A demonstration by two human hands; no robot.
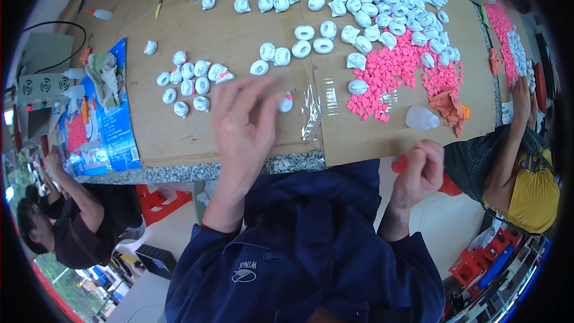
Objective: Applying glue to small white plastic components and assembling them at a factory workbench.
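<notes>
My left hand (pixel 242 121) is over the cardboard, slightly blurred, with its fingers apart. A small white rounded piece (pixel 286 104) with a pink spot lies by its thumb; no grip on it shows. In front of the table edge, my right hand (pixel 421 172) is closed in a pinch; whatever its fingertips hold is hidden. Left of my left hand sits a group of white pieces (pixel 187 70), some with pink bits on them. Small pink pieces (pixel 385 75) are heaped at the right, near a translucent bottle (pixel 421 118) and a crumpled orange cloth (pixel 447 106).
Many white pieces with oval openings (pixel 382 6) crowd the far right of the cardboard (pixel 239 24). A knife (pixel 160 2) and red-tipped bottle (pixel 100 14) lie far left. A blue sheet (pixel 116 122) bears a rag (pixel 104 81). People work at both sides, one in yellow (pixel 532 194).
</notes>
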